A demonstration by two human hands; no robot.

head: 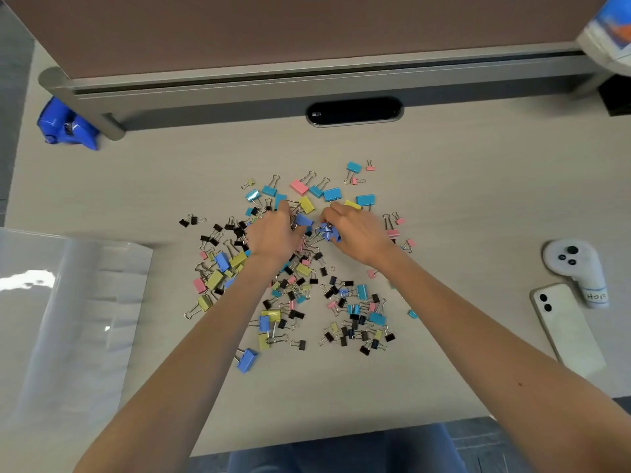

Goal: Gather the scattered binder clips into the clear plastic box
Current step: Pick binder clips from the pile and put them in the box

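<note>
Several binder clips (pixel 300 295) in black, blue, yellow, pink and teal lie scattered over the middle of the light desk (pixel 444 186). My left hand (pixel 275 233) reaches into the far part of the pile and its curled fingers grip a blue clip (pixel 304 220). Just to the right, my right hand (pixel 358 233) holds a bunch of blue clips (pixel 329 233) in curled fingers. The clear plastic box (pixel 68 302) stands at the left edge of the desk, apart from both hands.
A white phone (pixel 566 329) and a white controller (pixel 577 268) lie at the right. A blue object (pixel 66 126) sits at the back left under a grey partition rail (pixel 307 87). A black cable slot (pixel 355 111) is behind the pile.
</note>
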